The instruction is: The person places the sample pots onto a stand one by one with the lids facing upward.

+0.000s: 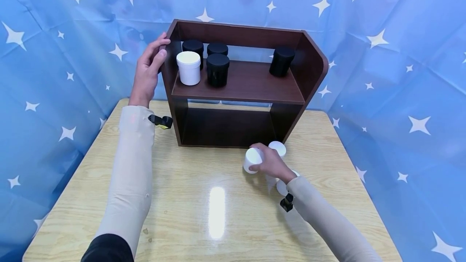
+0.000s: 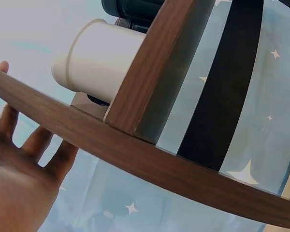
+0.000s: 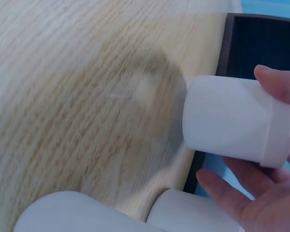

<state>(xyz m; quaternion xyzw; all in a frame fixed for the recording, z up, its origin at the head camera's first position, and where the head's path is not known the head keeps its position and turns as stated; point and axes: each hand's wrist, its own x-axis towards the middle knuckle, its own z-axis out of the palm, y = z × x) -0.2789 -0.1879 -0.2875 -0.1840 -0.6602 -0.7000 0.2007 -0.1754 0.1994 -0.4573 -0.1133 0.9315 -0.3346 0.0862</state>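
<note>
My right hand (image 1: 270, 162) pinches a white lidded jar (image 1: 252, 161) between thumb and fingers, just in front of the shelf's lower right corner. In the right wrist view the jar (image 3: 232, 121) is close over the table, its shadow beside it. Two more white jars stand by this hand: one behind it (image 1: 277, 148), another partly hidden under the wrist (image 1: 282, 188). At the left, my other hand (image 1: 145, 70) touches the side panel of the dark brown shelf unit (image 1: 238, 97) with fairly straight fingers. The left wrist view shows those fingers (image 2: 36, 142) against the panel's outer side.
On the upper shelf stand a white jar (image 1: 188, 68) and a black jar (image 1: 217, 71) in front, two black ones behind, and another black jar (image 1: 281, 62) at the right. The wooden table (image 1: 182, 197) runs up to a blue star-patterned cloth (image 1: 393, 76).
</note>
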